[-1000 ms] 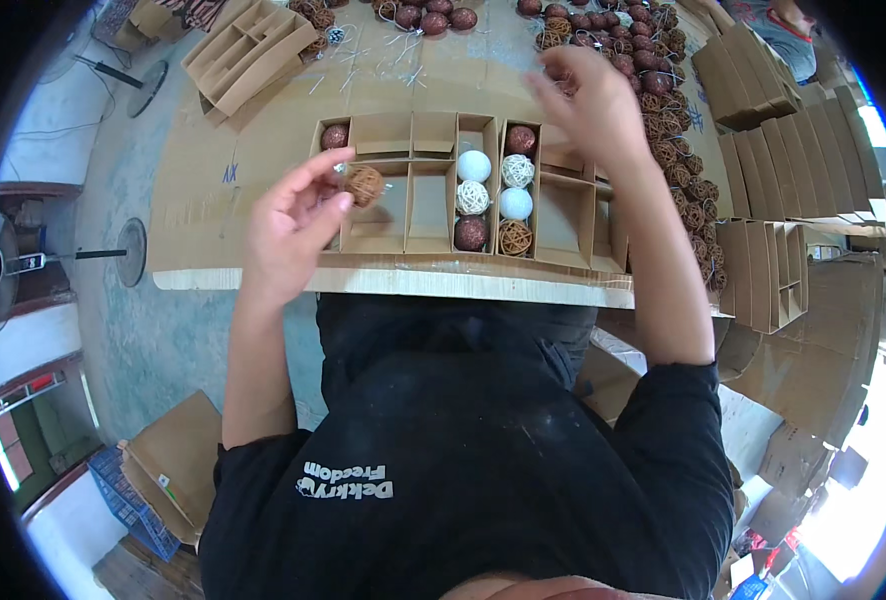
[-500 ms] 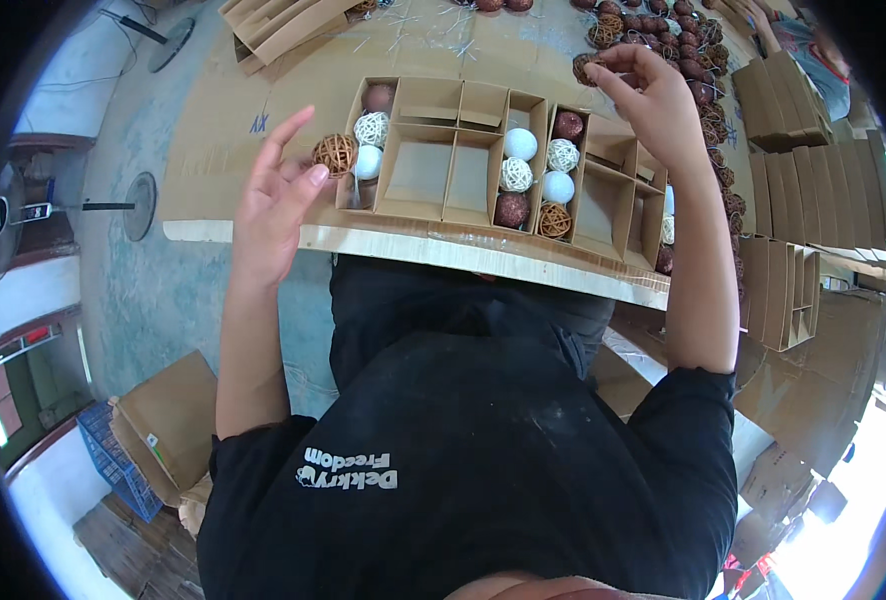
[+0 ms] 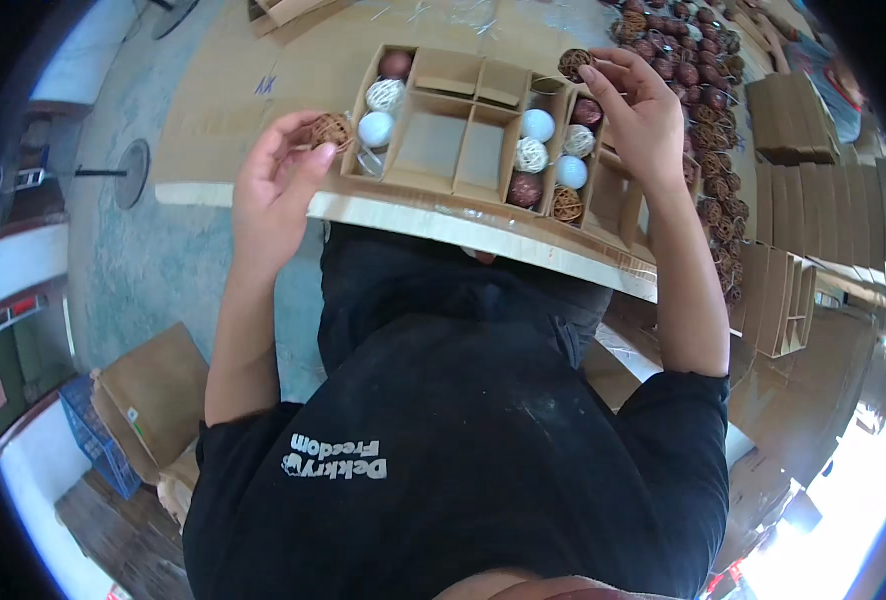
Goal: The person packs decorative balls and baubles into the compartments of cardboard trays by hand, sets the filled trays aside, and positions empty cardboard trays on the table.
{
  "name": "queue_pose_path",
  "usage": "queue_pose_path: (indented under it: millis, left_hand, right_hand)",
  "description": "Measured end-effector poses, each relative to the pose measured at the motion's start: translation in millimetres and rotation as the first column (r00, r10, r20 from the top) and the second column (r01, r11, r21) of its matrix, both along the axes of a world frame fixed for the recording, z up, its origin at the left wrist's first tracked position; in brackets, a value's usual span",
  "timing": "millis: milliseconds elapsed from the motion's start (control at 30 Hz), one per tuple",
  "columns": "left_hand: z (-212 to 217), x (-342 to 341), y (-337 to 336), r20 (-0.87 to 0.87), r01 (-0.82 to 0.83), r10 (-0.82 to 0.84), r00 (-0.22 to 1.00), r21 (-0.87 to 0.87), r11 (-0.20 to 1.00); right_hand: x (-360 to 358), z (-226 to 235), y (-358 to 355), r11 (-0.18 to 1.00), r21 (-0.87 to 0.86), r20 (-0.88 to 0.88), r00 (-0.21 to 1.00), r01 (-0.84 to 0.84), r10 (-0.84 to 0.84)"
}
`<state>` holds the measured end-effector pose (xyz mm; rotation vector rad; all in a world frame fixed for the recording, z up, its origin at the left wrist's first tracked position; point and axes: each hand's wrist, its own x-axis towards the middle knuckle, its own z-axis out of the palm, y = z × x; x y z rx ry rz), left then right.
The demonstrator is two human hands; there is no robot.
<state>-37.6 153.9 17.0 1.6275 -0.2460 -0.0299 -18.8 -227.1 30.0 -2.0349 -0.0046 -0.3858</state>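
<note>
Taking the middle of the view as the clock's centre, the left hand (image 3: 275, 190) is at ten o'clock, thumb and fingers pinching a light-brown woven ball (image 3: 332, 131) just beside the left end of a divided cardboard tray (image 3: 441, 135). The right hand (image 3: 645, 118), between one and two o'clock, grips a dark-brown woven ball (image 3: 574, 65) above the table, near the far side of a second tray (image 3: 611, 205).

The two trays lie side by side around twelve o'clock. White, white woven and red-brown balls sit in the first one's outer columns; the second's left column also has a brown woven ball (image 3: 566, 204) at its near end.

The table (image 3: 213, 140) is covered with flat brown cardboard and has a pale front edge. A dense heap of red-brown and woven balls (image 3: 708, 110) fills its two o'clock side, with another person (image 3: 831, 85) beyond.

Upright cardboard dividers (image 3: 823, 210) stand in a row between two and three. Around the room, a round fan base (image 3: 135, 172) rests on the blue-green floor (image 3: 123, 265) at ten, a blue crate (image 3: 100, 440) sits by folded cardboard (image 3: 153, 390) at eight, and glaring light floods four o'clock.
</note>
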Motion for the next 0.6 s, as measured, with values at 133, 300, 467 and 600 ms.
queue_pose_path:
  millis: [133, 300, 467, 600]
  left_hand:
    - [-3, 0, 4, 0.16, -0.038, -0.012, 0.987, 0.304, 0.952]
    - [3, -5, -1, 0.28, -0.045, -0.126, 0.952, 0.532, 0.846]
    - [5, 0, 0, 0.348, -0.011, -0.297, 0.889, 0.666, 0.746]
    - [16, 0, -10, 0.412, -0.081, -0.334, 0.848, 0.723, 0.686]
  right_hand:
    - [-4, -11, 7, 0.966, -0.258, -0.068, 0.998, -0.02, 0.003]
    - [-7, -8, 16, 0.868, -0.491, -0.016, 0.997, -0.077, 0.079]
    - [8, -21, 8, 0.756, -0.647, 0.061, 0.981, -0.101, 0.184]
    - [6, -14, 4, 0.731, -0.668, -0.066, 0.99, -0.137, 0.126]
